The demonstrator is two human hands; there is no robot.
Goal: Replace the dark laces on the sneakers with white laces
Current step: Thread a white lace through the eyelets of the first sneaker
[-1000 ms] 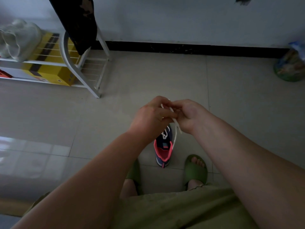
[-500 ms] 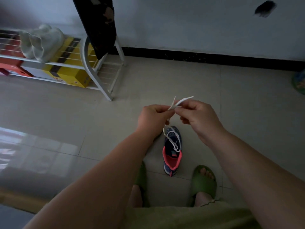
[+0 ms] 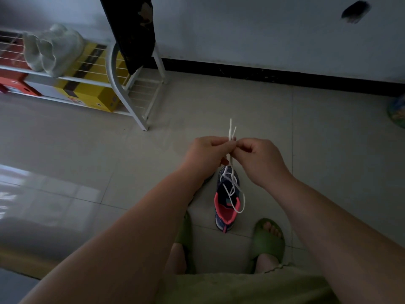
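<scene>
A small navy sneaker [image 3: 226, 213] with a coral-pink collar stands on the floor between my feet, toe pointing away from me. A white lace [image 3: 232, 187] is threaded through its eyelets and rises to my hands. My left hand [image 3: 207, 155] and my right hand [image 3: 257, 159] meet above the shoe's toe, and each pinches the lace. Both lace tips stick up side by side above my fingers. A slack loop hangs over the shoe's opening. No second sneaker shows.
My feet wear green slides [image 3: 268, 240] on the tiled floor. A white wire shoe rack [image 3: 122, 84] stands at the back left with yellow and red boxes and pale cloth on it. Dark fabric [image 3: 131, 29] hangs over it. A colourful object [image 3: 397, 114] lies at the right edge.
The lace tips, which pointed sideways to the right half a second ago, now stand upright together above my fingers. My hands stayed above the shoe; the view shifted slightly.
</scene>
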